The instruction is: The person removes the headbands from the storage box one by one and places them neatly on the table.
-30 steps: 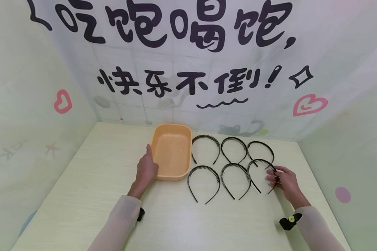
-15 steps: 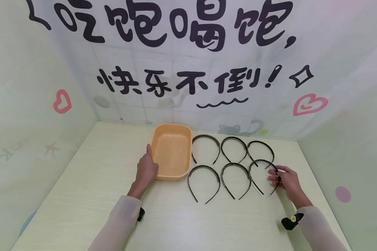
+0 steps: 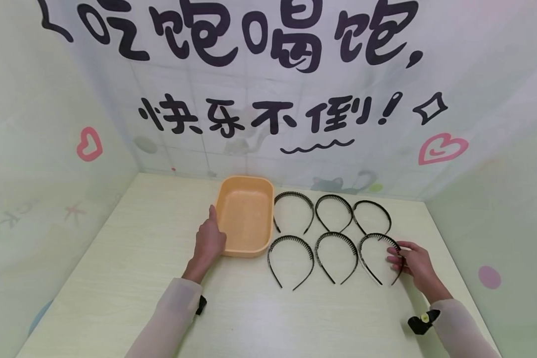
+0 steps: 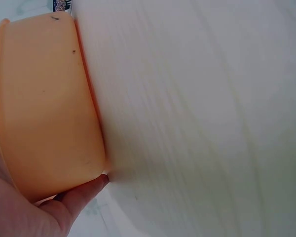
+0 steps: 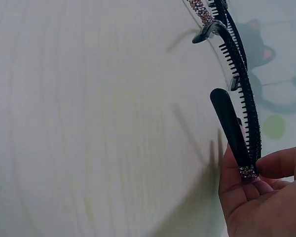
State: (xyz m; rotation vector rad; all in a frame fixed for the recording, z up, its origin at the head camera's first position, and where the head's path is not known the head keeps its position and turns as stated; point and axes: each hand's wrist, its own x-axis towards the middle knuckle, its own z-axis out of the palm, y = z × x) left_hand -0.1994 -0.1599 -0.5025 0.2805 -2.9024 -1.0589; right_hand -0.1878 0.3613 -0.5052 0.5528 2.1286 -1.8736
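Observation:
My left hand (image 3: 209,243) holds the near left corner of an orange plastic tray (image 3: 245,219), the forefinger pointing along its left side. In the left wrist view a finger lies against the outer wall. Nothing lies inside the tray. My right hand (image 3: 416,263) pinches the right arm of a black toothed headband (image 3: 378,235) at the right end of the front row. In the right wrist view, thumb and fingers hold this headband (image 5: 253,118) at a glittery section near one tip. Two more headbands (image 3: 291,238) (image 3: 335,233) lie to its left.
Behind them lies a back row of headbands (image 3: 294,193) (image 3: 333,197) (image 3: 372,202), just right of the tray. The pale wooden table (image 3: 268,323) meets a printed back wall (image 3: 259,164) and side walls.
My right hand has drawn the front right headband rightward and towards me, away from the headbands it overlapped. My left hand and the tray have stayed in place.

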